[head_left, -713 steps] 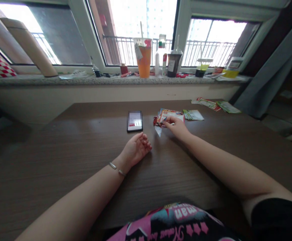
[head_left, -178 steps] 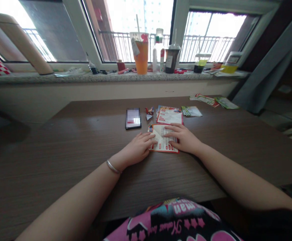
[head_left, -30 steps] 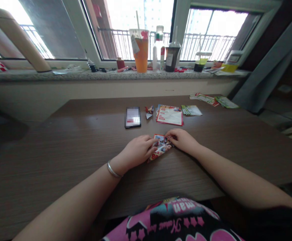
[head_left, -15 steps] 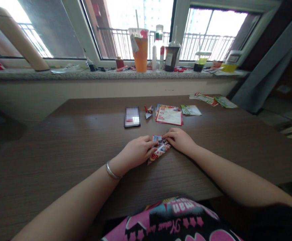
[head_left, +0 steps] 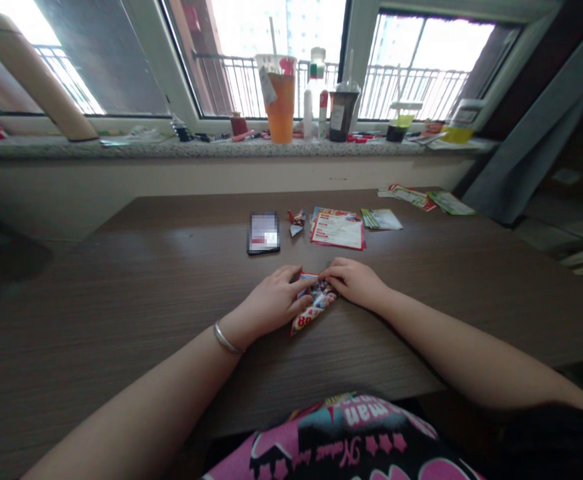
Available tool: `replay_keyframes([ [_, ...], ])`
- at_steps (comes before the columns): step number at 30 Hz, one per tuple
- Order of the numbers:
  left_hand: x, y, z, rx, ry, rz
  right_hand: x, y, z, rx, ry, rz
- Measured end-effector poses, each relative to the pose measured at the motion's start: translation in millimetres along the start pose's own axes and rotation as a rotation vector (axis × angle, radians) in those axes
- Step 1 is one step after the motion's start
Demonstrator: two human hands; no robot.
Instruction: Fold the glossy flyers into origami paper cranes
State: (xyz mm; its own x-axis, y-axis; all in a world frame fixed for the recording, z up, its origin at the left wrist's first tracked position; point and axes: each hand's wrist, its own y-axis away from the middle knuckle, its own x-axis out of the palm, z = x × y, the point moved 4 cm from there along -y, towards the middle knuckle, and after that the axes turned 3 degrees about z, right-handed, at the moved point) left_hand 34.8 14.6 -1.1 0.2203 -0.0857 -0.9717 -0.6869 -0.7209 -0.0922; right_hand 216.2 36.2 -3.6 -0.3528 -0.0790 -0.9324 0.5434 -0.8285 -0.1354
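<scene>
We are now working the paper (head_left: 322, 301) as a slim, pointed form, where seconds ago we were smoothing an open sheet; the folding, we are judging, is advancing. It is lying on the table (head_left: 196, 280) between our hands, its long axis running diagonally, its sharp tip pointing near-left. Our left hand (head_left: 277, 300) is spreading over it; our right hand (head_left: 356, 280) is curling at its far edge, possibly pinching, though we cannot tell.

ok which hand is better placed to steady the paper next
Probably the left hand: its fingers spread over the left part of the paper, while the right hand has its fingertips bunched at the upper right.
</scene>
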Motion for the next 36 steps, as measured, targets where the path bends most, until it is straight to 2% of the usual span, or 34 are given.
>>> replay_keyframes([
  [7,-0.3,-1.2,1.1,0.015,-0.057,-0.005,3.2,-2.9,-3.1,0.047,-0.015,-0.018],
  [13,-0.6,-4.4,4.3,0.026,-0.009,-0.034,6.7,-5.6,-6.0,0.033,-0.034,-0.049],
  [20,1.3,-13.3,16.8,-0.045,0.207,-0.162,5.7,-4.6,-0.5,0.033,-0.025,-0.087],
  [29,-2.5,-14.2,21.8,-0.213,0.462,-0.252,8.0,-4.4,5.9,-0.066,-0.027,-0.114],
  [36,4.0,-13.6,22.4,-0.261,0.732,-0.248,6.1,-3.7,7.0,-0.079,-0.045,-0.184],
])
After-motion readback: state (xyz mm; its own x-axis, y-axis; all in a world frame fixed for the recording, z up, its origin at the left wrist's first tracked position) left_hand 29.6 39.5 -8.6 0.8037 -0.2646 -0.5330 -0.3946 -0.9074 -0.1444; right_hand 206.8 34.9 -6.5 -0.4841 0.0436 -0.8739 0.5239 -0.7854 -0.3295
